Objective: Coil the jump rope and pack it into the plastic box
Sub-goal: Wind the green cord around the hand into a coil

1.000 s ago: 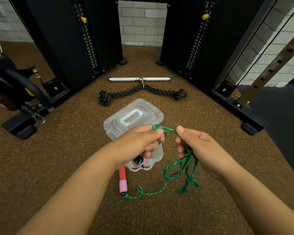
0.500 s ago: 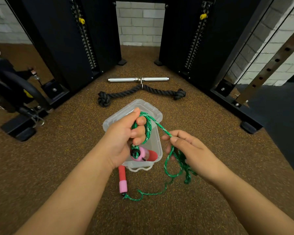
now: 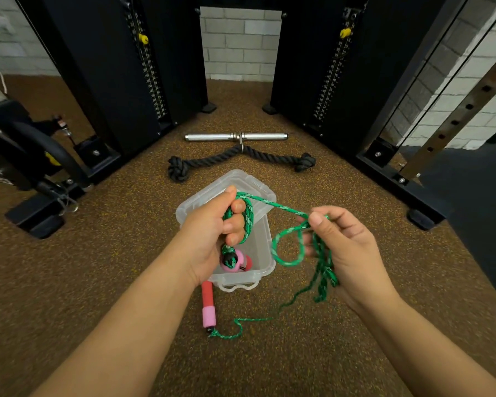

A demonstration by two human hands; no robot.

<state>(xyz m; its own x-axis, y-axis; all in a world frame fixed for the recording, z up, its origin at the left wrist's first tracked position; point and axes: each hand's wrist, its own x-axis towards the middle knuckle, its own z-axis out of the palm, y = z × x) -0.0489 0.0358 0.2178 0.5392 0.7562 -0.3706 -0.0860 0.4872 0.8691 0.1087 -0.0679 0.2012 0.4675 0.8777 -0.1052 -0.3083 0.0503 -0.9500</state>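
Observation:
A green jump rope (image 3: pixel 287 247) runs between my two hands above a clear plastic box (image 3: pixel 265 247) on the floor. My left hand (image 3: pixel 212 233) is closed around several turns of the rope, and one red-and-pink handle (image 3: pixel 236 262) hangs just under that fist, over the open box. My right hand (image 3: pixel 347 253) pinches the rope to the right of the box, with a loose loop and slack strands dangling from it. The second red-and-pink handle (image 3: pixel 208 306) lies on the floor in front of the box, rope trailing from its end.
The box lid (image 3: pixel 249 181) rests against the box's far end. Beyond it lie a black knotted rope attachment (image 3: pixel 241 161) and a chrome bar (image 3: pixel 235 136). Black weight-stack columns (image 3: pixel 143 81) flank the brown speckled floor; a machine base (image 3: pixel 35 216) sits at left.
My right hand has moved right and upward, drawing the rope taut from my left fist and forming a loop. My left hand holds its coil over the box as before.

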